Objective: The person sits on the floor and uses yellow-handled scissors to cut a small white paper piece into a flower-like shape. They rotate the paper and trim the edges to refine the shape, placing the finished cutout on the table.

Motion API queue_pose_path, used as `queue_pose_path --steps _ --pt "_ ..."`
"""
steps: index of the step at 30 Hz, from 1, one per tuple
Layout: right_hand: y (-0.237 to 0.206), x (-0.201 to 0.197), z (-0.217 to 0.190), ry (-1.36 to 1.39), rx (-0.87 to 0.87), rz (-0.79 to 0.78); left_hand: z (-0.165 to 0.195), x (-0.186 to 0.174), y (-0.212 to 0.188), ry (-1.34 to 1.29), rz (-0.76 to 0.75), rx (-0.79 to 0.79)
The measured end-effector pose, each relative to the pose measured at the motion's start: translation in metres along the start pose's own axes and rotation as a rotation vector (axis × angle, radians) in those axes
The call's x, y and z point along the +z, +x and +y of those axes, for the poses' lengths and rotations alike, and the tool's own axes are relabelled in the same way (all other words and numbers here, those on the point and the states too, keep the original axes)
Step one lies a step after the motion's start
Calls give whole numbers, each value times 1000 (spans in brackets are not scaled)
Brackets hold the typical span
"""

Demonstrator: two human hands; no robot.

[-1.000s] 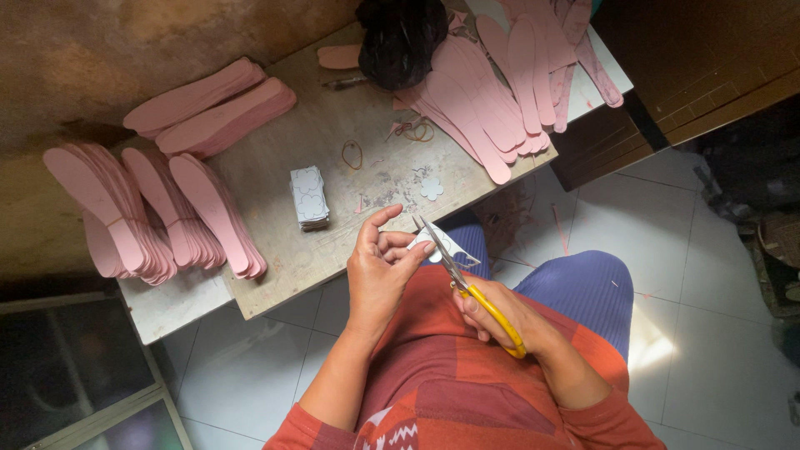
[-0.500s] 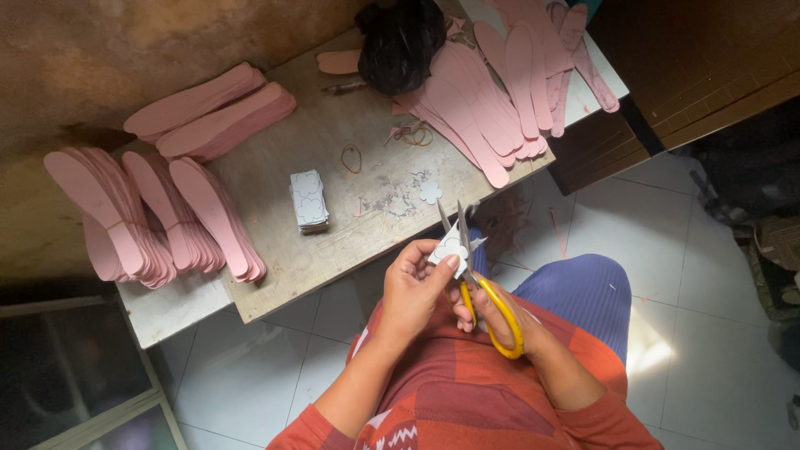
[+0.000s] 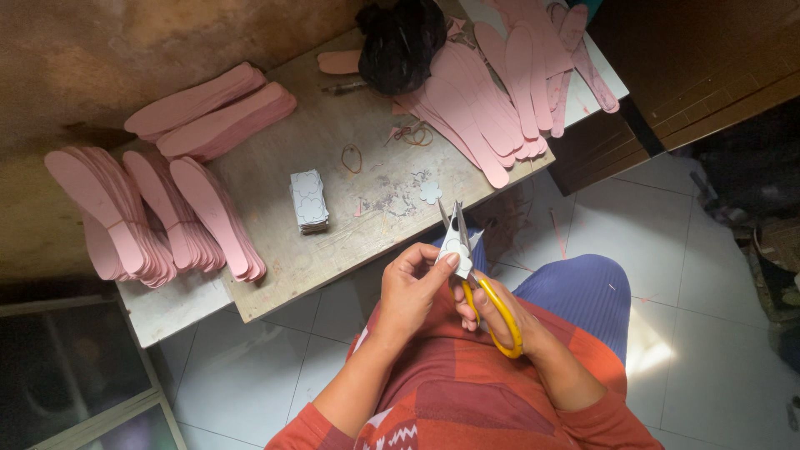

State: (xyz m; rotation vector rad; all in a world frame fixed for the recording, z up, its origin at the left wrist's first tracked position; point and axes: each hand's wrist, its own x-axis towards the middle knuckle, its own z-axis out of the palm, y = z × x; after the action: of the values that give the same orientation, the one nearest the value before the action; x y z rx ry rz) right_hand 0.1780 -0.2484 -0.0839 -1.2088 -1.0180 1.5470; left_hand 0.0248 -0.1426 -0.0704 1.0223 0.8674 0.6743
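Note:
My left hand point(image 3: 412, 287) pinches a small white paper piece point(image 3: 455, 243) just below the table's front edge. My right hand point(image 3: 500, 321) grips yellow-handled scissors point(image 3: 487, 296), whose open blades point up around the paper. Both hands are over my lap, above my orange-red shirt and blue trousers. A small cut flower-shaped paper point(image 3: 430, 192) lies on the table close to the blades. A stack of white printed paper pieces point(image 3: 308, 200) stands on the table to the left of my hands.
On the worn table point(image 3: 275, 267), fans of pink insole shapes point(image 3: 142, 221) lie at the left, two bundles point(image 3: 212, 112) at the back, and more insoles point(image 3: 500, 92) at the right. A black bag point(image 3: 400, 42) and rubber bands point(image 3: 352, 158) lie between them. White tiled floor below.
My left hand took up the white paper piece and both hands shifted right, then nearer my body. The scissors turned upright, with blades open around the paper.

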Motion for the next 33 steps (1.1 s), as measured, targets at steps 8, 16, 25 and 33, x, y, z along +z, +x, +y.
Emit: queue_pose_path --steps 8,16,25,33 --pt "1 3 -1 -22 37 48 -4 1 1 -4 6 -22" --pt "-2 3 -9 -96 18 63 -7 4 3 54 84 37" --pt "-2 6 -14 -152 -26 48 7 8 -1 -121 22 -4" --pt "-2 5 -11 -237 -91 64 21 11 -7 -224 -62 -86"
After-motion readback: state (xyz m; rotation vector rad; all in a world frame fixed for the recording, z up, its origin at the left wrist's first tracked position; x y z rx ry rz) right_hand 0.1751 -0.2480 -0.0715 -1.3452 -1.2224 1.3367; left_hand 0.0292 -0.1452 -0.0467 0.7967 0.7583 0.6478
